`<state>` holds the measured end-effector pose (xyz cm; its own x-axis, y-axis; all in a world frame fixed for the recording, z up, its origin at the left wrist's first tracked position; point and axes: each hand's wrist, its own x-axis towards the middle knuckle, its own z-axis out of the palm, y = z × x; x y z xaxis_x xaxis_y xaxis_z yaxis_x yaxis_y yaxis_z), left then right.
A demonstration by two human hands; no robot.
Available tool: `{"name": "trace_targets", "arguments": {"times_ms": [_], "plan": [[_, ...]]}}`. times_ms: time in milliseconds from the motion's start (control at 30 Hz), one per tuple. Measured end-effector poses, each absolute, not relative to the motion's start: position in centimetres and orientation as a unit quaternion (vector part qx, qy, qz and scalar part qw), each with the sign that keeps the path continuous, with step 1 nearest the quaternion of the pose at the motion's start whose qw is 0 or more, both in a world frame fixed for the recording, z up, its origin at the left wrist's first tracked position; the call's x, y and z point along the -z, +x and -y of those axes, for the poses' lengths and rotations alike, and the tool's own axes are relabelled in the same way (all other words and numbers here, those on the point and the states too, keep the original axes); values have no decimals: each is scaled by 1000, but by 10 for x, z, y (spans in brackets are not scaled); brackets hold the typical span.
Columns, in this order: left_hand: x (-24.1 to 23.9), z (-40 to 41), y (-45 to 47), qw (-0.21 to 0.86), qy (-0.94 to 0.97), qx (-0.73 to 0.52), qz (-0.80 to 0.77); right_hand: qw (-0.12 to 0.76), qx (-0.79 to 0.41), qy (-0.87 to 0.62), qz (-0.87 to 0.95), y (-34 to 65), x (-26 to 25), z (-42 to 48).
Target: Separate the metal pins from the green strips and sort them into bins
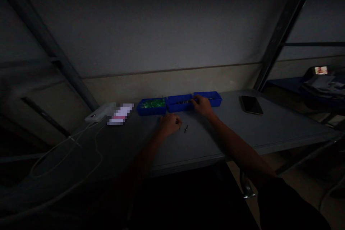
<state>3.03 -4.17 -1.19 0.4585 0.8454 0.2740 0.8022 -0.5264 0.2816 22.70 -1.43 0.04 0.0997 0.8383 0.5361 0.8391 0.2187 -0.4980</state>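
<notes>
Three small blue bins stand in a row along the back of the dim grey table. Green items fill the left bin (152, 112). Small metallic parts lie lined up in the middle bin (179, 107); dark contents in the right bin (215, 102) are hard to see. My right hand (202, 106) reaches over the middle bin's right end, fingers pinched together, whatever they grip hidden. My left hand (169, 124) rests on the table before the bins, fingers curled around something small and dark. A slim metal pin-like part (186, 129) lies just right of it.
A dark phone (251, 105) lies at the right of the table (199, 143). On the left are a white box (101, 112), a lit blurred-out screen (120, 114) and trailing white cables (98, 147). Metal posts rise at both sides before a wall.
</notes>
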Motion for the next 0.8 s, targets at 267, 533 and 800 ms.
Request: {"name": "trace_targets", "arguments": {"times_ms": [267, 533, 800], "plan": [[17, 27, 27, 66, 834, -264, -480, 303, -92, -471, 823, 194, 5, 27], [13, 21, 25, 97, 812, -370, -441, 336, -117, -433, 828, 198, 5, 26], [6, 22, 25, 124, 783, -431, -431, 398, -156, -432, 794, 202, -4, 29]]}}
